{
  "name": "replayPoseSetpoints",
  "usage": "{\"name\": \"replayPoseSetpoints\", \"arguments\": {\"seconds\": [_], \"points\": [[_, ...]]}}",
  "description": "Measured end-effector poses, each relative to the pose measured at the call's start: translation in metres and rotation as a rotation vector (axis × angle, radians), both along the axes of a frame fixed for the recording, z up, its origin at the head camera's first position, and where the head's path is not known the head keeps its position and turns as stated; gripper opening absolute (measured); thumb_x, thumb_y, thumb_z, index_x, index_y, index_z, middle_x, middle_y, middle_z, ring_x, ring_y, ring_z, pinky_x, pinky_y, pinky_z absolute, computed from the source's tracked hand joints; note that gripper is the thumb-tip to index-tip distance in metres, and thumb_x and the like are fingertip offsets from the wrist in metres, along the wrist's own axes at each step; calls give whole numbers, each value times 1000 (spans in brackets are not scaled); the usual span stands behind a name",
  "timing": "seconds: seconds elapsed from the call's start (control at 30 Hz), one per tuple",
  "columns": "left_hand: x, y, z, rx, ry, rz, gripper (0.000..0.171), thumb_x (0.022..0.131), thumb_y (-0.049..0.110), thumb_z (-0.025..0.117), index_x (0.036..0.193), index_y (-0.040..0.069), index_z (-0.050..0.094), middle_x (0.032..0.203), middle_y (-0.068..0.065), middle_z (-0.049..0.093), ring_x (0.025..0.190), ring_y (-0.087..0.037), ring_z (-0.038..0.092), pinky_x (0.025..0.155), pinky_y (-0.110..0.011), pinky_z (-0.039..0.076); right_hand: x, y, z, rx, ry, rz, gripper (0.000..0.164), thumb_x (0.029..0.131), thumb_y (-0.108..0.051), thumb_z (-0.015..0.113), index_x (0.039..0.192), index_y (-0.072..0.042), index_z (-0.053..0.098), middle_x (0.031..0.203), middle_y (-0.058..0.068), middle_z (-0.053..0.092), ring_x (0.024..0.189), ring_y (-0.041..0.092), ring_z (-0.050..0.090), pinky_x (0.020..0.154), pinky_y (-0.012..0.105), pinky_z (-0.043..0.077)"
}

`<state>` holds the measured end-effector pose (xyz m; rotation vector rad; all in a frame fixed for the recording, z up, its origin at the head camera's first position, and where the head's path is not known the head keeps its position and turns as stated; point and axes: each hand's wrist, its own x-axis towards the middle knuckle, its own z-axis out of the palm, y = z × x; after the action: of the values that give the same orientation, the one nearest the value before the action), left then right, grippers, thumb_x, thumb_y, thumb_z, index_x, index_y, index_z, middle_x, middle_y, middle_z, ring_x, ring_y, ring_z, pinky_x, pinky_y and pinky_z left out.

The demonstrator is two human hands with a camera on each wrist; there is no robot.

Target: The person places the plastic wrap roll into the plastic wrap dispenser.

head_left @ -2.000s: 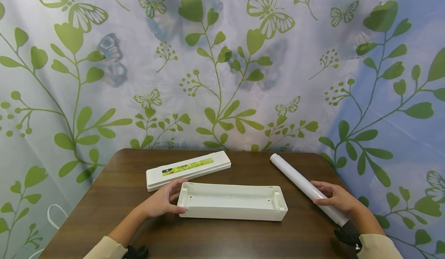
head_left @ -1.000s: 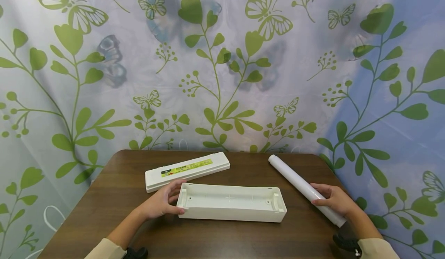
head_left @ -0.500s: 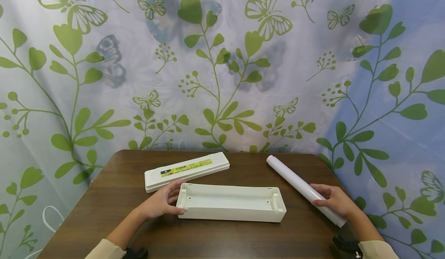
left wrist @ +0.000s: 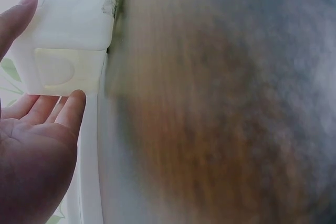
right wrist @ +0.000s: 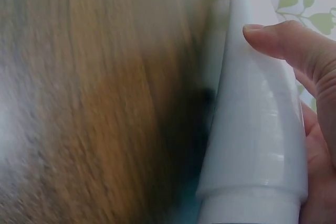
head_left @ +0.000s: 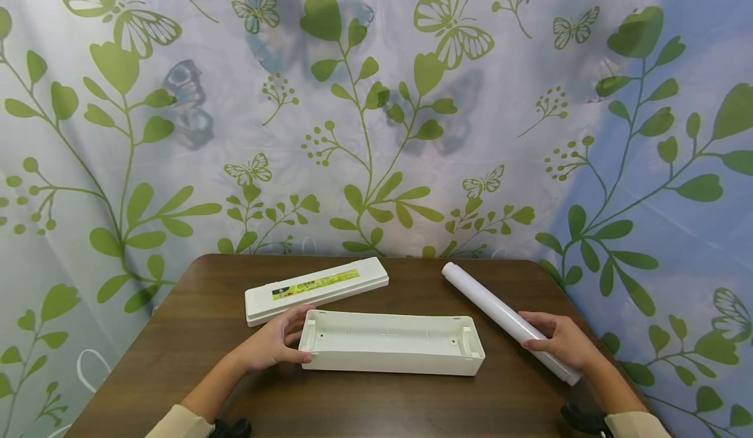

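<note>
The white roll [head_left: 479,296] lay slantwise on the right of the frame, and the right hand [head_left: 557,341] gripped it near its lower end, thumb on the upper side and fingers round the far side. It had just shifted leftward with that hand: half a second earlier its upper end sat farther right. The gap to the white box [head_left: 393,362] had therefore narrowed a little, though the two were still apart; whether the roll was lifted I could not tell.

The box stood at the lower centre, its hollow side up and nothing inside. The left hand [head_left: 267,343] held its left end between thumb and fingers, unchanged from the earlier frame. The lid [head_left: 320,294], left of centre behind the box, had likewise stayed put, its yellow-green label [head_left: 314,284] upward. All lay on the brown table [head_left: 376,405], before a leaf-printed cloth [head_left: 388,150].
</note>
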<state>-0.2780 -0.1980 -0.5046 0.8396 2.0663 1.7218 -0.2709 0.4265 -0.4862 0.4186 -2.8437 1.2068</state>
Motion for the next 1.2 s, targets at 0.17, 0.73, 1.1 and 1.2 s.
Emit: {"name": "replayPoseSetpoints", "arguments": {"seconds": [0.17, 0.73, 1.1, 1.2], "points": [[0, 0, 2, 14, -8, -5, 95, 82, 1, 84, 155, -6, 24, 155, -32, 34, 145, -52, 32, 105, -30, 52, 0, -8, 2, 10, 15, 2, 63, 81, -18, 87, 135, 4, 63, 124, 25, 70, 93, 1, 65, 71, 20, 52], [-3, 1, 1, -2, 6, -28, 96, 82, 2, 83, 155, -8, 21, 155, -33, 33, 145, -52, 32, 105, -30, 52, -3, -29, 28, 6, 71, 59, 62, 80, -18, 89, 134, 0, 65, 124, 22, 71, 96, 0, 66, 72, 22, 53], [-1, -1, 3, -8, -27, -18, 98, 81, 4, 85, 156, -5, 22, 156, -28, 34, 147, -49, 32, 104, -28, 52, -7, -44, 37, -2, 78, 89, 62, 79, -18, 89, 135, -4, 66, 123, 18, 72, 95, 6, 69, 71, 24, 54], [0, 0, 3, -5, -20, -20, 99, 81, 3, 85, 155, -7, 21, 156, -30, 34, 146, -50, 32, 103, -27, 53, -7, -48, 41, -8, 81, 97, 62, 80, -18, 89, 135, -5, 65, 123, 19, 72, 95, 5, 68, 71, 25, 54]]}}
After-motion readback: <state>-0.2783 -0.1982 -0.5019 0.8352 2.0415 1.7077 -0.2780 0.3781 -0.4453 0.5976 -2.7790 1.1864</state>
